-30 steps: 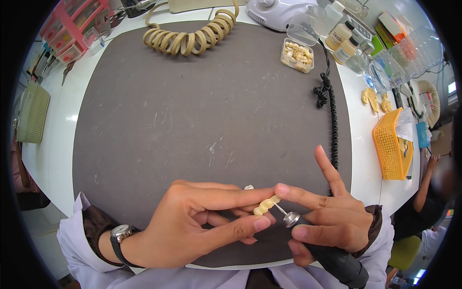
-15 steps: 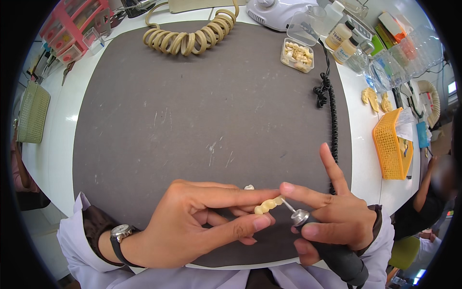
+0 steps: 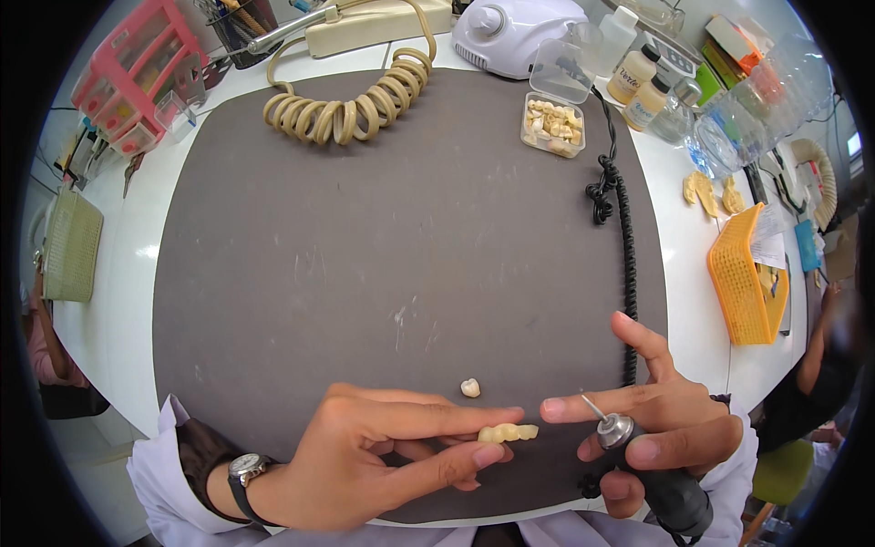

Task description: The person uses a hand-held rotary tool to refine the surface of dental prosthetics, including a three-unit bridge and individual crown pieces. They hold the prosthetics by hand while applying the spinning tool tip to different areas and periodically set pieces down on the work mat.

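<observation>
My left hand is closed on a small yellowish piece shaped like a row of teeth, pinched between thumb and fingers. My right hand grips a black rotary handpiece with a silver collar and a thin shank, its little finger raised. The shank's tip stands to the right of the piece, apart from it, just over my extended index finger. A single white tooth-shaped piece lies on the grey mat just beyond my left fingers.
An open box of small pieces, a white machine and a beige coiled hose are at the back. Bottles, an orange basket and a black coiled cord stand or lie rightward. Other people sit at both sides.
The handpiece's tip has moved right, away from the yellowish piece. Both hands sit lower in view, and the piece is more level. The white piece on the mat shows fully.
</observation>
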Demonstrator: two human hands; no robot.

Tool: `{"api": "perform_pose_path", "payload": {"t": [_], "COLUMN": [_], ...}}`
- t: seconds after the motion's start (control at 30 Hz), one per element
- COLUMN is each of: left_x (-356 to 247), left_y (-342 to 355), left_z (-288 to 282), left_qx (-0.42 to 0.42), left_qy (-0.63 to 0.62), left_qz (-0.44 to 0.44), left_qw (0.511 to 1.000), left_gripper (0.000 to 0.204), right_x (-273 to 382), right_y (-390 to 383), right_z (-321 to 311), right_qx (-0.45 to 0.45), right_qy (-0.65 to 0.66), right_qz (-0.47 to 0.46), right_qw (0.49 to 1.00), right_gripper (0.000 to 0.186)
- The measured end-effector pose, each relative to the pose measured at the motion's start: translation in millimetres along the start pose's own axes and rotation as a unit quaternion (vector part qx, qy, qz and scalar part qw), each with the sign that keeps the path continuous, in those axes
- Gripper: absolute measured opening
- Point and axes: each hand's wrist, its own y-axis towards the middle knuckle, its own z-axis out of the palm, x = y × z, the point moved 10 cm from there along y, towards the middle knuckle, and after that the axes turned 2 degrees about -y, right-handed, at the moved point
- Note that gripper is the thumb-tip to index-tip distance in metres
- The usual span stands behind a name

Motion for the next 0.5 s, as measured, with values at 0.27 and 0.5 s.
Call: {"api": "perform_pose_path", "payload": {"t": [0.27, 0.5], "left_x": [2, 4], "left_y": [-1, -1], "left_z": [-1, -4], "left_qx": [-0.032, -0.063], "left_qy": [-0.046, -0.075], "left_qz": [-0.036, -0.049], "left_qw": [0.998, 0.994], "left_gripper": [0.018, 0.016], "right_x": [26, 15], "right_y": [5, 10], "right_z": [11, 2], "right_qx": [-0.014, -0.016], "right_qy": [-0.103, -0.112], "right_qz": [-0.118, -0.065], "right_qw": [0.988, 0.992], "right_gripper": [0.021, 0.033]}}
